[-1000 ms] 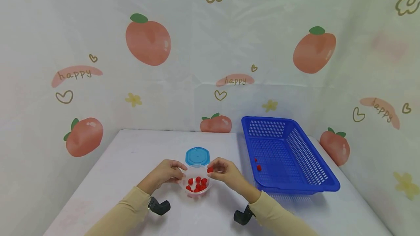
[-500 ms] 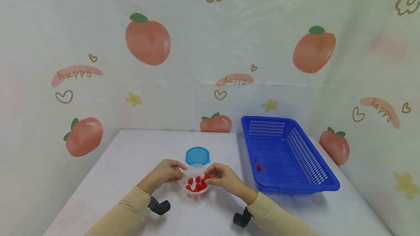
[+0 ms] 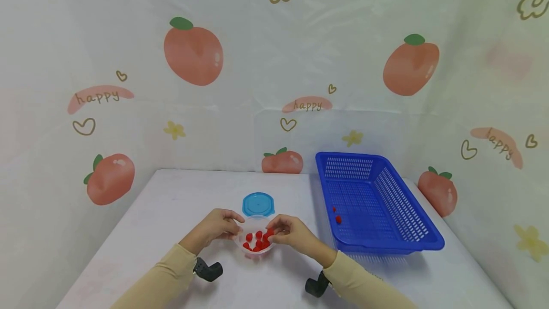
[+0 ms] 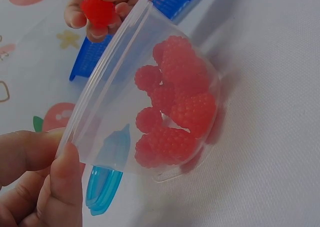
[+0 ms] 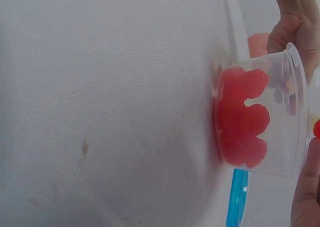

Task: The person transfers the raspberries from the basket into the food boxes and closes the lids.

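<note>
A clear plastic tub (image 3: 256,224) stands upright on the white table and holds several red raspberries (image 4: 192,111). My left hand (image 3: 219,224) pinches the tub's rim at its left side, thumb and fingers on either side of the wall. At the opposite side, my right hand (image 3: 293,232) pinches one raspberry (image 4: 98,11) just above the rim, seen best in the left wrist view. Only a sliver of that raspberry and part of the hand show in the right wrist view. A blue lid (image 3: 258,204) lies flat on the table behind the tub.
A large blue mesh basket (image 3: 413,204) sits at the right of the table, with two raspberries (image 3: 338,220) at its left side. A patterned cloth (image 3: 240,147) hangs behind the table. Black wrist devices (image 3: 208,269) are on both forearms.
My right hand has moved down and slightly left with the raspberry, from beside the rim to over the tub's right side; it barely moves in the last half second. My left hand has stayed still.
</note>
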### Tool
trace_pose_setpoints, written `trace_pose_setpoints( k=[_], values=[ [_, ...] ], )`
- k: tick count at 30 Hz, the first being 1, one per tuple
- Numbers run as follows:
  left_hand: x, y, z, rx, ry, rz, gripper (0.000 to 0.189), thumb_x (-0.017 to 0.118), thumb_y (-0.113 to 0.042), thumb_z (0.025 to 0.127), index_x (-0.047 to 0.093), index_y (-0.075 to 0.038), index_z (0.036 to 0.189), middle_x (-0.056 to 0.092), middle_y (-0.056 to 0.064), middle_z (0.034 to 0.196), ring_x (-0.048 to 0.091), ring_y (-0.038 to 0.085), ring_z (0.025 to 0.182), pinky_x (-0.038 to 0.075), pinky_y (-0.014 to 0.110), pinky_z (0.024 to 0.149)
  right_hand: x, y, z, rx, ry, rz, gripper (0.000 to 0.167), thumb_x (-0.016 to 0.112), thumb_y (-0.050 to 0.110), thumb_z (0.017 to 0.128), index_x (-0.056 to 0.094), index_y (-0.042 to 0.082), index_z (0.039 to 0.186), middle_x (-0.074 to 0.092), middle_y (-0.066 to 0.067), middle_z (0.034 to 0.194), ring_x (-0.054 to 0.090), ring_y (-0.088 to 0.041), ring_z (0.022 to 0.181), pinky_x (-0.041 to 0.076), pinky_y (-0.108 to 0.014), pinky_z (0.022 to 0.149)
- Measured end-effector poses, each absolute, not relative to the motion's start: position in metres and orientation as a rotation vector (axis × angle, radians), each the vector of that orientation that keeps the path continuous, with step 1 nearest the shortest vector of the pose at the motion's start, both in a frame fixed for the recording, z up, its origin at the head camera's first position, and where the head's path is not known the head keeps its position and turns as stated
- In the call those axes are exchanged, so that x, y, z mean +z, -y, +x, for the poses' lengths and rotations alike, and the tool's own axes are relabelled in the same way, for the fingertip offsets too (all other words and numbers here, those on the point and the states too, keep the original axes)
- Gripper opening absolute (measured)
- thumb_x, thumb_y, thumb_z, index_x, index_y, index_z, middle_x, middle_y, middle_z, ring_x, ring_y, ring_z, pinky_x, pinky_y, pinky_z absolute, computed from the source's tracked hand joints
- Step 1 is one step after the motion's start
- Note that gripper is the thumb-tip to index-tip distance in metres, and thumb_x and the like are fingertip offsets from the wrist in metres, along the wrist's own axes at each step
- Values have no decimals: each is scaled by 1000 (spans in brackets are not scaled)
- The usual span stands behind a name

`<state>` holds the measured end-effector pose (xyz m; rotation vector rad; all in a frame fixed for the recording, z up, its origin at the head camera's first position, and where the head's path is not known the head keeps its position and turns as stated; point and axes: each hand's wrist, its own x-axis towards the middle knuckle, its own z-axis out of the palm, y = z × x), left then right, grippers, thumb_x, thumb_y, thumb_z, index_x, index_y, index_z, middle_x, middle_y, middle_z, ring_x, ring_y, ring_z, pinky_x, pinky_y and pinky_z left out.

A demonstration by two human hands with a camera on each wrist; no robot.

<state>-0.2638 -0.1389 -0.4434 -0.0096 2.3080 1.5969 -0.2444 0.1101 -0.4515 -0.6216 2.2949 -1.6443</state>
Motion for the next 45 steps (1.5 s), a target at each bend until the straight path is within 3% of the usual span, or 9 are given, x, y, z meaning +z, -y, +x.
trace_pose_setpoints(
  k=[8, 28, 36, 45],
  values=[
    [-444, 139, -265, 1589, -2315, -9, 26, 70, -4, 83, 66, 2, 107, 65, 7, 74, 60, 18, 62, 58, 29, 64, -451, -110, -244, -1642, -2279, -637, 29, 71, 4, 85, 61, -9, 108, 65, -22, 105, 61, -16, 89, 54, -17, 78],
    [-446, 140, -265, 1583, -2321, 9, 26, 70, -5, 84, 65, 2, 109, 65, 7, 74, 61, 18, 62, 59, 30, 65, -452, -110, -245, -1643, -2281, -627, 26, 72, 4, 84, 63, -6, 107, 66, -19, 104, 61, -17, 89, 54, -17, 78],
    [-447, 140, -265, 1581, -2322, 4, 26, 70, -5, 84, 66, 2, 108, 65, 8, 74, 60, 18, 61, 59, 30, 65, -452, -110, -246, -1653, -2267, -650, 26, 71, 2, 85, 63, -6, 108, 63, -26, 108, 62, -16, 88, 55, -18, 78],
    [-448, 140, -265, 1577, -2338, -7, 25, 72, -6, 84, 67, 1, 107, 65, 8, 74, 61, 19, 62, 59, 30, 65, -433, -120, -246, -1735, -2257, -647, 29, 68, 9, 89, 60, -4, 113, 60, -27, 115, 62, -20, 97, 56, -22, 81]
  ],
)
